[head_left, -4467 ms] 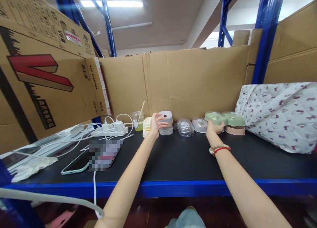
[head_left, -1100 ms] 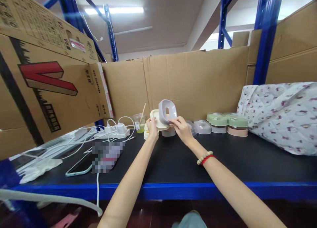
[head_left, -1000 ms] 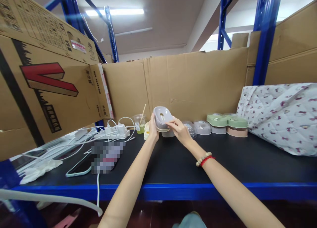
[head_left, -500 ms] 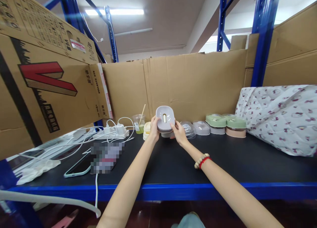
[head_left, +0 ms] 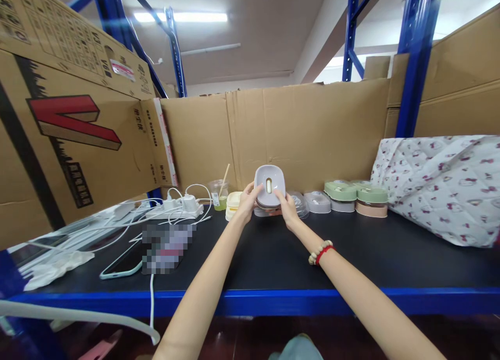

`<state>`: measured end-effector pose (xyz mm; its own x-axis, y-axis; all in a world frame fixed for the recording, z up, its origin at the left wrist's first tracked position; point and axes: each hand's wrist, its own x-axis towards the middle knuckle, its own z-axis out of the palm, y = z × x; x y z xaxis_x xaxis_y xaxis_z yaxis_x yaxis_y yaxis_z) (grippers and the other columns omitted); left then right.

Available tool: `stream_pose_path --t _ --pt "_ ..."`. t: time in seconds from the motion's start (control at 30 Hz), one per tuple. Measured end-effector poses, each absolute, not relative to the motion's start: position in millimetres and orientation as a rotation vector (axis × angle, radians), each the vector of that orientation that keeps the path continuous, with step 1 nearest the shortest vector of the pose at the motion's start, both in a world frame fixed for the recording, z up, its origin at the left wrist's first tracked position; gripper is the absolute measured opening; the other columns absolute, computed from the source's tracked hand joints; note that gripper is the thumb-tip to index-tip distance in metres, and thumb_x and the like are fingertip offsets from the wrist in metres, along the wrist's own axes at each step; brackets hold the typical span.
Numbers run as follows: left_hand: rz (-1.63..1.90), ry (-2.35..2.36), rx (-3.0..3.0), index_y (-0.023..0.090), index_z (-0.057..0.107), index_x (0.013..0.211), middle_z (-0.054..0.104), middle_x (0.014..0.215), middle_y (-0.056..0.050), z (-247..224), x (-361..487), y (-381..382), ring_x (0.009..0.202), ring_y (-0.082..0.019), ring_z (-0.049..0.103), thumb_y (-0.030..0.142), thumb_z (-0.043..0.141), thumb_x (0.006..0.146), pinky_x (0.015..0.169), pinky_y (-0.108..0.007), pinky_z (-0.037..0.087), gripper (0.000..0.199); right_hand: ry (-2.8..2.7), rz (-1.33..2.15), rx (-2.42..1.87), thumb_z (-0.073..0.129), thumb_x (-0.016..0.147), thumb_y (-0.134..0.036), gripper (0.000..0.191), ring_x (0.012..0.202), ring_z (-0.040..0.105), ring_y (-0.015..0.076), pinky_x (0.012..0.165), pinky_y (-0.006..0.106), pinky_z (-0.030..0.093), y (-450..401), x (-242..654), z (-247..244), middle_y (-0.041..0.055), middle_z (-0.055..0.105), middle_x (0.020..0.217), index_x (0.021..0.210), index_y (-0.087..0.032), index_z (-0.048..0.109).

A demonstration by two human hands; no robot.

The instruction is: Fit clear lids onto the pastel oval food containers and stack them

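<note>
A light grey-purple oval container [head_left: 276, 180] with a small slot in its middle is raised above the black shelf, tilted toward me. On its left side my left hand [head_left: 249, 199] grips it, thumb on the front face. My right hand [head_left: 288, 206] holds the lower right side, thumb also on the face. Behind it to the left are cream-yellow containers [head_left: 233, 201]. Clear lids [head_left: 300, 203] and a grey container [head_left: 317, 202] stand to the right, beside green-lidded ones [head_left: 340, 189].
Left on the shelf [head_left: 273, 261] are a phone [head_left: 125, 261], a power strip [head_left: 177, 208] with white cables and a cup [head_left: 219, 194] with a stick. Cardboard [head_left: 320, 131] stands behind; patterned cloth [head_left: 441, 188] lies at the right.
The held container has moved slightly right and up a little, with both hands still on it.
</note>
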<state>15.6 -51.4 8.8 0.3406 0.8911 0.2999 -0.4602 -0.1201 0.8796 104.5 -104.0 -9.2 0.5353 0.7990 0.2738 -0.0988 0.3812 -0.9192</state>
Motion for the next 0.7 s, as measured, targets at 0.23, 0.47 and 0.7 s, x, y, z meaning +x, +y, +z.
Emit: stream_pose_path --t 0.23,0.47,0.7 --pt "1.228 0.518 1.227 0.011 0.057 0.109 0.052 0.059 0.003 11.0 14.6 -53.3 0.044 -0.006 0.046 0.016 0.066 0.068 0.040 -0.014 0.035 0.042 -0.810 0.566 -1.054 0.056 0.074 -0.032 0.022 0.060 0.058 0.0145 0.041 0.021 0.045 -100.8 109.8 -10.0 0.0044 0.064 0.078 0.085 -0.014 0.061" --pt "1.228 0.476 1.252 0.012 0.061 0.106 0.057 0.070 0.000 7.6 14.3 -51.0 0.048 -0.006 0.046 0.025 0.069 0.066 0.040 -0.013 0.033 0.044 -0.846 0.394 -0.979 0.059 0.061 -0.045 0.035 0.066 0.056 0.0152 0.056 0.024 0.045 -96.4 116.2 -11.2 0.0038 0.062 0.070 0.075 -0.013 0.060" --pt "1.196 0.447 1.322 0.013 0.065 0.108 0.060 0.076 -0.002 4.3 15.3 -48.8 0.050 -0.006 0.046 0.025 0.064 0.067 0.041 -0.013 0.031 0.043 -0.781 0.359 -0.899 0.061 0.046 -0.055 0.044 0.065 0.053 0.0144 0.054 0.022 0.040 -97.2 125.1 -6.7 0.0004 0.055 0.061 0.065 -0.015 0.055"
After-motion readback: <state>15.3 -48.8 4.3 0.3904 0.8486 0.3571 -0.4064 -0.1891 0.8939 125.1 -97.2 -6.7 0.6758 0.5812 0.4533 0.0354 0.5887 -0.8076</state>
